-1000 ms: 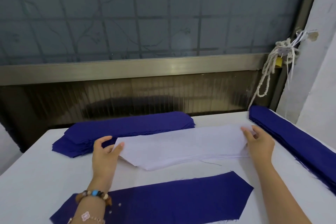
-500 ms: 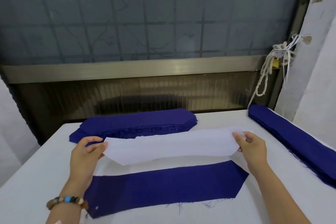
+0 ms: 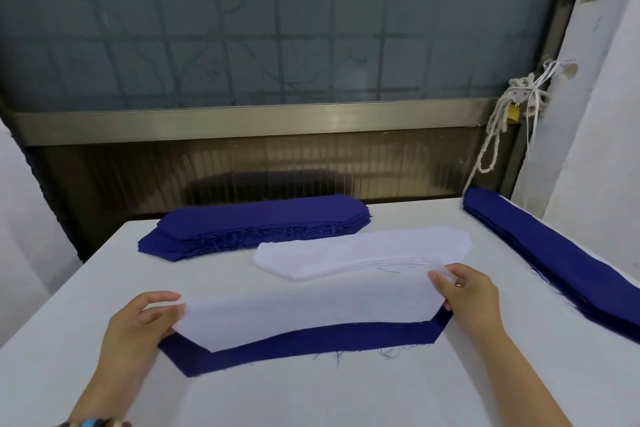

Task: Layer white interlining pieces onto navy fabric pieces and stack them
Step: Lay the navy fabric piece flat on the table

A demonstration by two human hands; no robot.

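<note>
A white-covered worktop (image 3: 69,305) stands against a grimy gridded window (image 3: 277,28) with a brushed metal rail (image 3: 242,121) under it. A bundle of pale cord (image 3: 495,135) hangs at the right end of the rail. Among the cord sits a small yellow tag (image 3: 513,112), too small to read.

A frayed stack of navy pieces (image 3: 259,222) lies at the back of the worktop. A long navy stack (image 3: 554,253) runs down the right edge. Between them, nearer the person, lies the stack of white interlining (image 3: 363,250).

Half a second ago the white interlining piece (image 3: 304,308) hung in the air above the single navy piece (image 3: 311,340), and it hid the white stack behind it. Now it has come down over that navy piece. It covers the far part of the navy and leaves a blue band showing along the near edge and at both slanted ends. The view has also dipped lower and closer to the worktop.

The left hand (image 3: 135,326) pinches the left end of the interlining piece, with its fingers (image 3: 159,296) curled close round the edge. The right hand (image 3: 474,295) grips the right end in the same way, with its fingers (image 3: 440,279) closed on the corner. A beaded bracelet (image 3: 93,423) shows at the left wrist.
</note>
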